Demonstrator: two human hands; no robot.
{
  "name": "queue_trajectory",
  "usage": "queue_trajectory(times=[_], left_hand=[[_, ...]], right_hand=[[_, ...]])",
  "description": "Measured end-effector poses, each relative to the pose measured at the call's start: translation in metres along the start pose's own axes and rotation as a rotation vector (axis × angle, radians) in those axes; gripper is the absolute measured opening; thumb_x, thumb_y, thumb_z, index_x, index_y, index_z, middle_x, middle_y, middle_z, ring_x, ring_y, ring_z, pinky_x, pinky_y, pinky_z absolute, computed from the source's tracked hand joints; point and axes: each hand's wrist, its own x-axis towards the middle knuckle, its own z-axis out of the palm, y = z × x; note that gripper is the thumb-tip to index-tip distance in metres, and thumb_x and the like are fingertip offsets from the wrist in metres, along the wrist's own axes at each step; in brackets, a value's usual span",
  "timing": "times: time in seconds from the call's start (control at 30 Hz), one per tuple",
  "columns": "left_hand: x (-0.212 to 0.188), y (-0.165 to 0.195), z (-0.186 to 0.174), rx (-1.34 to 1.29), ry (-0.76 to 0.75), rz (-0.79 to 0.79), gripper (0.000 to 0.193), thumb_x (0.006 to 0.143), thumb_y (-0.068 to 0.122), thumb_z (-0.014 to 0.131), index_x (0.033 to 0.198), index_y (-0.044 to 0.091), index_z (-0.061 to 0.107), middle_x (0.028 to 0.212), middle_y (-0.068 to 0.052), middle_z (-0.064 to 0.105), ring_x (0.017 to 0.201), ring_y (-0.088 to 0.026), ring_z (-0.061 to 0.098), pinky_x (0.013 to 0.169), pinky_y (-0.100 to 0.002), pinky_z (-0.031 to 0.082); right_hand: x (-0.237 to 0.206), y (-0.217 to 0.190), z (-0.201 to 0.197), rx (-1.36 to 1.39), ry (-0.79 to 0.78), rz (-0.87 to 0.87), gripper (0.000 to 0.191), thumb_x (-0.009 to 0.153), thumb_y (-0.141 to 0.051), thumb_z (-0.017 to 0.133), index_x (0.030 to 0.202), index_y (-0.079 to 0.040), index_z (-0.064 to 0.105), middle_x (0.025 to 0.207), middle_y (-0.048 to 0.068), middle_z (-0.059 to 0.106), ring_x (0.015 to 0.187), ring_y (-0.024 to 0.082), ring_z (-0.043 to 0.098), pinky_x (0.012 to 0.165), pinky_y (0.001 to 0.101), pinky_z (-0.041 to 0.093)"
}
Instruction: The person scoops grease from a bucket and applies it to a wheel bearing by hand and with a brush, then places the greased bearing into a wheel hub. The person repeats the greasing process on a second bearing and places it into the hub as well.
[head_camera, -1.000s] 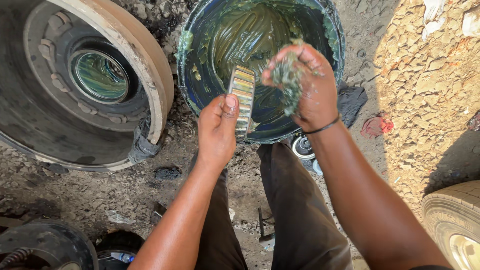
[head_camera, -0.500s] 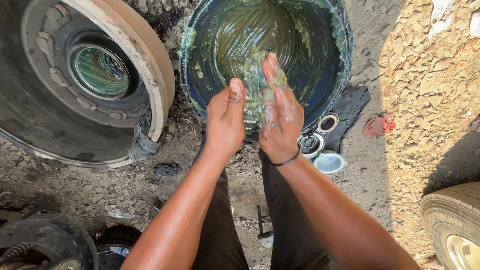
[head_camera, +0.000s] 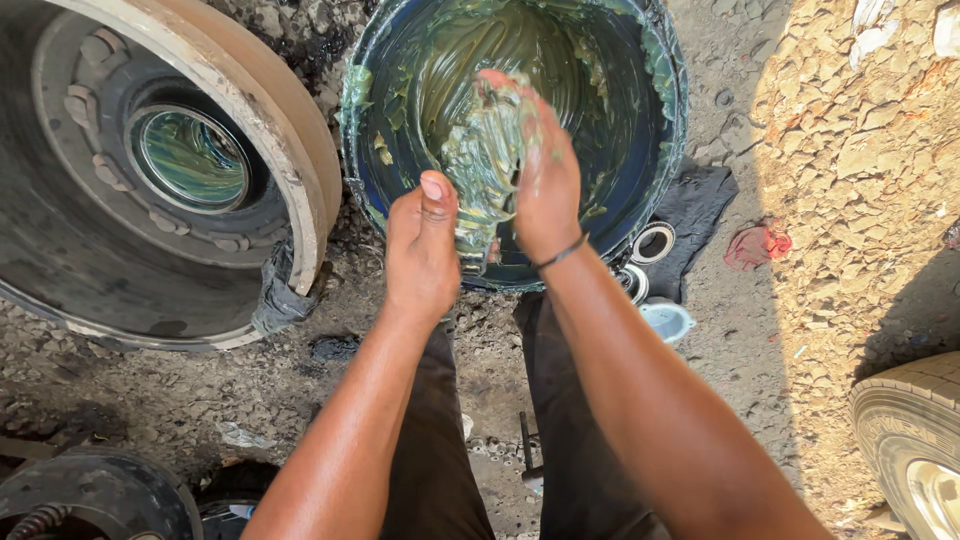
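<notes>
Both hands meet over the near rim of a dark round grease bucket (head_camera: 660, 150), whose inside is smeared with green grease. The left hand (head_camera: 422, 250) stands on edge with the thumb up and the fingers curled toward the right hand; the right hand (head_camera: 540, 170) is pressed flat against it from the other side, fingers straight and pointing away from the person toward the far wall of the bucket. Between the two palms sits a grease-coated lump (head_camera: 480, 165), which is almost wholly covered in green grease, so its shape cannot be told for sure; its long axis seems to run upright in the view, along the right hand's fingers, from the bucket's near rim toward its middle. Neither hand is open: both are closed onto that lump. A thin dark band circles the right wrist.

Left of the bucket lies a large wheel hub (head_camera: 180, 170) with a greased centre bore. Right of the bucket, on a dark cloth (head_camera: 700, 205), lie small metal rings (head_camera: 655, 242). Farther right of the bucket a red rag (head_camera: 757, 245) lies on the ground, and a tyre (head_camera: 915, 450) shows at the lower right corner.
</notes>
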Motion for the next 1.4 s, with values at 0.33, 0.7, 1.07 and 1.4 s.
queue_trajectory(times=[0.33,0.7,1.07,1.4], left_hand=[[0.0,0.004,-0.013,-0.257,0.041,-0.151,0.076,0.099,0.07,0.039,0.101,-0.002,0.063,0.078,-0.01,0.066,0.065,-0.017,0.065,0.063,-0.033,0.055],[0.005,-0.012,-0.003,-0.154,0.009,-0.107,0.071,0.102,0.069,0.037,0.092,0.002,0.058,0.079,-0.007,0.064,0.066,-0.014,0.062,0.061,-0.031,0.054],[0.038,-0.01,-0.008,0.104,0.006,-0.016,0.083,0.106,0.077,0.023,0.104,0.002,0.059,0.094,-0.007,0.063,0.083,-0.012,0.058,0.074,-0.029,0.053],[-0.009,-0.016,-0.029,-0.147,-0.159,-0.218,0.085,0.092,0.08,0.032,0.09,0.001,0.065,0.068,-0.007,0.063,0.056,-0.013,0.063,0.051,-0.029,0.052]], right_hand=[[-0.047,-0.019,-0.025,0.107,0.23,-0.001,0.025,0.11,-0.022,0.066,0.096,-0.003,0.06,0.104,0.008,0.062,0.101,0.019,0.06,0.102,0.0414,0.053],[-0.041,0.019,0.02,-0.096,0.368,0.471,0.054,0.111,-0.039,0.043,0.141,0.0,0.064,0.107,0.015,0.066,0.088,0.021,0.054,0.078,0.0337,0.046],[0.014,-0.073,-0.024,-1.187,-0.536,-0.753,0.055,0.087,-0.015,0.076,0.14,-0.011,0.06,0.155,0.021,0.043,0.149,0.041,0.036,0.124,0.0641,0.025],[-0.02,0.034,-0.014,-0.224,-0.222,0.042,0.042,0.077,-0.014,0.081,0.115,-0.01,0.062,0.112,0.012,0.069,0.111,0.029,0.067,0.101,0.0446,0.055]])
